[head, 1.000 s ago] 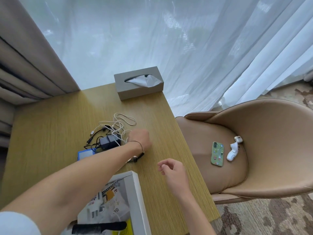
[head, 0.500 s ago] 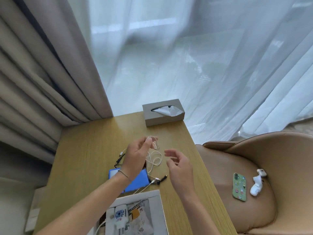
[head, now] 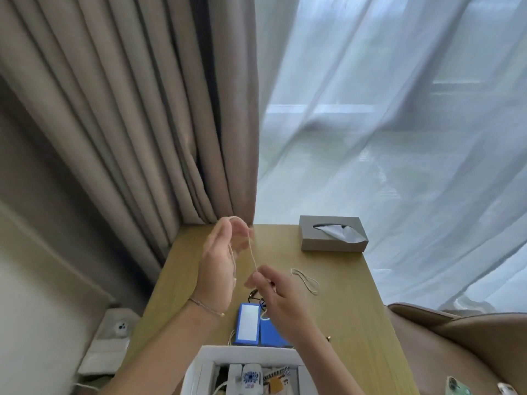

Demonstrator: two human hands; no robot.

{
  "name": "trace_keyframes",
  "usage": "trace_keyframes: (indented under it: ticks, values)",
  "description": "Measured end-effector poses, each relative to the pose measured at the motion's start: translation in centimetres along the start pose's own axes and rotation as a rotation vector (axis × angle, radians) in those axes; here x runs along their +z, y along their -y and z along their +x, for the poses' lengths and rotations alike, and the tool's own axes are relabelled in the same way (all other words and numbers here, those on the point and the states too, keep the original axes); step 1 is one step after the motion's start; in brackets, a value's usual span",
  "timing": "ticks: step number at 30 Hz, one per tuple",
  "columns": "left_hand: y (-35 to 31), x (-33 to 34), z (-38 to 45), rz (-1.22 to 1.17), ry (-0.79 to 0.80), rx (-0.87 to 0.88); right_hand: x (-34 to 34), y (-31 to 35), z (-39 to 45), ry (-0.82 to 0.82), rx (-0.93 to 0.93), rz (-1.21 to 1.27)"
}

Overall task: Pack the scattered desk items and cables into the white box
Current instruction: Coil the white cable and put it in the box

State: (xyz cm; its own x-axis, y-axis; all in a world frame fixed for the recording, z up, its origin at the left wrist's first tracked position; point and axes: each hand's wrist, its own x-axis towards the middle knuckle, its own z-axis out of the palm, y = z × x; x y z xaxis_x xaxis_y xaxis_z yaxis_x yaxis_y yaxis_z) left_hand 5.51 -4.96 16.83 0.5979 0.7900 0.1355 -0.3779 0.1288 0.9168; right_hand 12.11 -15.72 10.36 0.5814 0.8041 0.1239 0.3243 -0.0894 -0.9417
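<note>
Above the wooden table (head: 345,303), my left hand (head: 218,269) is raised with a white cable (head: 252,252) looped over its fingers. My right hand (head: 273,292) pinches the same cable lower down. A loose end of the cable (head: 305,277) lies on the table to the right. A blue device with a white face (head: 247,327) lies flat below my hands, with a black cable (head: 255,295) partly hidden behind my right hand. The white box (head: 242,356) stands at the near edge and holds a white charger (head: 251,380) and other small items.
A grey tissue box (head: 332,233) sits at the table's far right corner. Beige curtains (head: 128,124) hang at the left and sheer white ones (head: 399,124) at the right. A tan chair (head: 462,352) at the lower right carries a green phone (head: 456,390).
The view has tilted upward. Both hands have lifted the white cable off the table, and my left hand now has it looped over its fingers while my right hand pinches it.
</note>
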Motion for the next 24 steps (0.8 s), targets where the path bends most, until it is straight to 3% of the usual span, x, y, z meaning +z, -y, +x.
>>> trace_keyframes:
  ticks: [4, 9, 13, 17, 20, 24]
  values:
    - [-1.7, -2.6, -0.7, -0.266, 0.052, -0.200, 1.6, 1.1, -0.2, 0.164, 0.006, -0.032]
    - [-3.4, -6.4, 0.2, -0.066, -0.086, -0.108, 0.8, 0.2, -1.3, 0.257, 0.095, -0.072]
    - [-4.7, -10.1, 1.3, 0.064, -0.116, -0.138, -2.9, -0.5, -2.3, 0.152, 0.195, 0.072]
    - [-3.5, -11.2, 0.8, 0.184, 0.000, -0.258, -5.4, 0.6, -2.2, 0.039, 0.159, 0.210]
    - [-1.8, -9.5, -0.4, 0.291, 0.163, -0.304, -4.5, 2.3, -1.5, 0.069, 0.082, 0.194]
    - [-0.7, -6.2, -2.6, 0.423, 0.382, -0.166, -2.4, 4.0, -0.9, 0.123, -0.005, 0.038]
